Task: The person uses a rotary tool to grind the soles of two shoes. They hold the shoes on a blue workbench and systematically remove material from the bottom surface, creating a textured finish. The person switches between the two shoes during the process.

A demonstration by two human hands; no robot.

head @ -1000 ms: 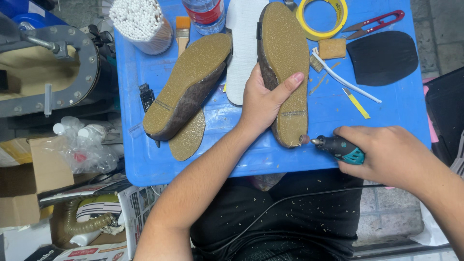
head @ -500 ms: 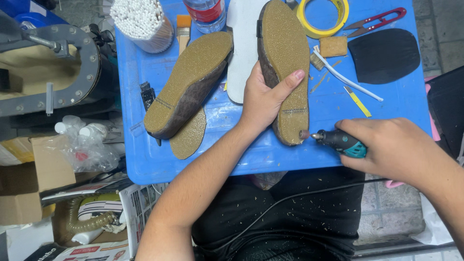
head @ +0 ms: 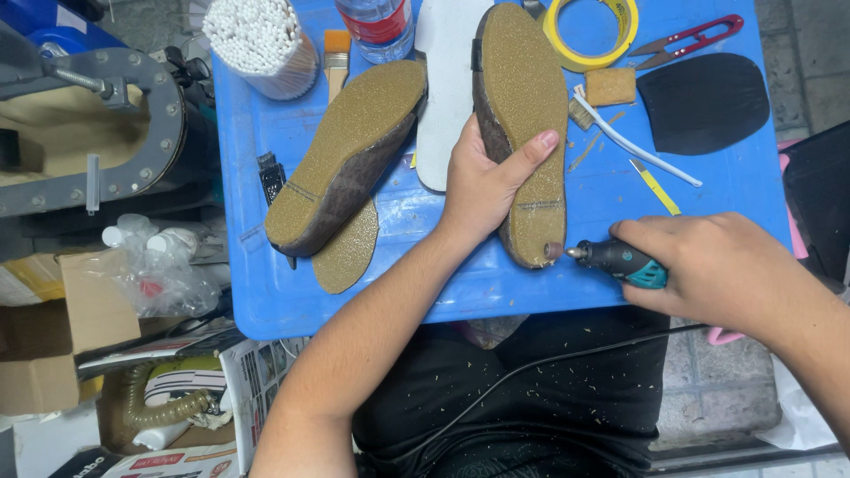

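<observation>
My left hand (head: 485,181) grips a shoe (head: 522,97) that lies sole-up on the blue table (head: 460,292), thumb across its tan sole. My right hand (head: 708,265) holds a small black and teal rotary tool (head: 615,261). The tool's tip touches the edge of the shoe's heel. A second shoe (head: 350,150) lies sole-up to the left, with a loose tan sole piece (head: 347,257) under it.
On the table's far part are a cup of cotton swabs (head: 261,35), a brush (head: 336,53), a bottle (head: 381,22), a yellow tape roll (head: 593,31), red snips (head: 695,37) and a black rubber sole piece (head: 704,102). A metal stand (head: 97,115) and boxes sit to the left.
My right hand has brought the rotary tool slightly left and up, against the shoe's heel edge. My left hand keeps its hold on the shoe.
</observation>
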